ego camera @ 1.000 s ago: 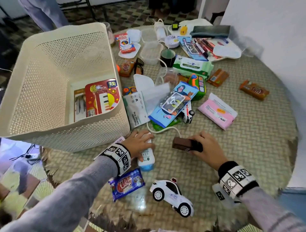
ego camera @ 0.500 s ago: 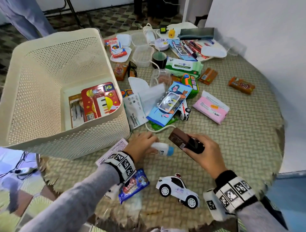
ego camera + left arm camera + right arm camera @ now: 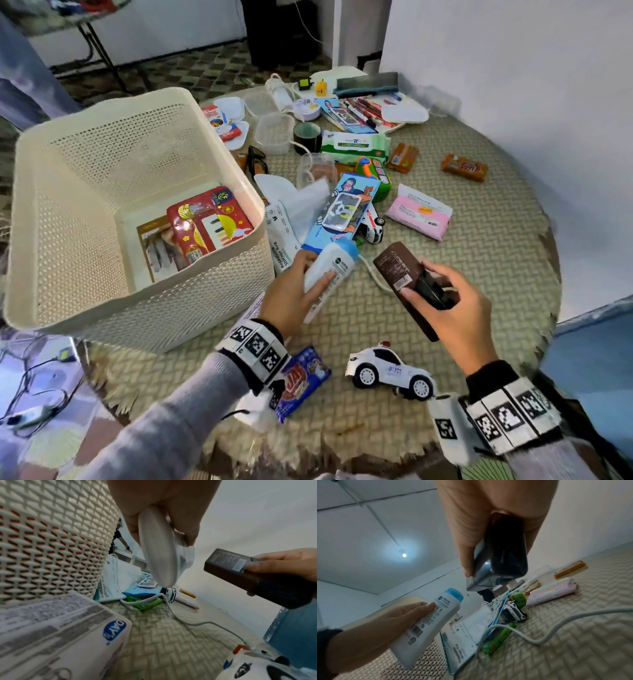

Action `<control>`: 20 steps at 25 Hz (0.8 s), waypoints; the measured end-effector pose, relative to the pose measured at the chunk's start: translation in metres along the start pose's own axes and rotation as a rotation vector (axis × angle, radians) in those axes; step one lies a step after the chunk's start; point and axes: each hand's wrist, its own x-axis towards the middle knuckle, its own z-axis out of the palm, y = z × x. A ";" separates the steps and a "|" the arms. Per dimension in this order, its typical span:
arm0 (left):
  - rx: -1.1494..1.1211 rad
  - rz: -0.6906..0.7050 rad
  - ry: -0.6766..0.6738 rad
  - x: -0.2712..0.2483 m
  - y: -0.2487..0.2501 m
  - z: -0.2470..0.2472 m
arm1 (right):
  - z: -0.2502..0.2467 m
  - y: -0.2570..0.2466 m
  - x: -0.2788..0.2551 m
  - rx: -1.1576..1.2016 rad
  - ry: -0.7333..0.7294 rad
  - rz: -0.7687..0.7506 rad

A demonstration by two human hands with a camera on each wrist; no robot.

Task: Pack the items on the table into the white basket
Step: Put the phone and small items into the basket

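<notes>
From the head view, the left hand grips a white tube with a blue cap beside the white basket; the right hand holds a dark brown box. Both hang above the table. The left wrist view shows the tube's blurred end pinched. The right wrist view shows fingers wrapped round the box.

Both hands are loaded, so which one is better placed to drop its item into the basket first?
Left. The left hand holds the white bottle right beside the white basket; the right hand with the brown box is farther away.
</notes>
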 end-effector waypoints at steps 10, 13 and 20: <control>-0.077 0.126 0.093 -0.043 0.004 -0.045 | 0.007 -0.031 -0.048 0.104 0.067 0.037; -0.106 0.145 0.112 -0.059 0.005 -0.056 | 0.008 -0.046 -0.069 0.097 0.012 0.013; -0.165 0.214 0.097 -0.113 0.007 -0.097 | 0.029 -0.094 -0.131 0.192 -0.003 0.027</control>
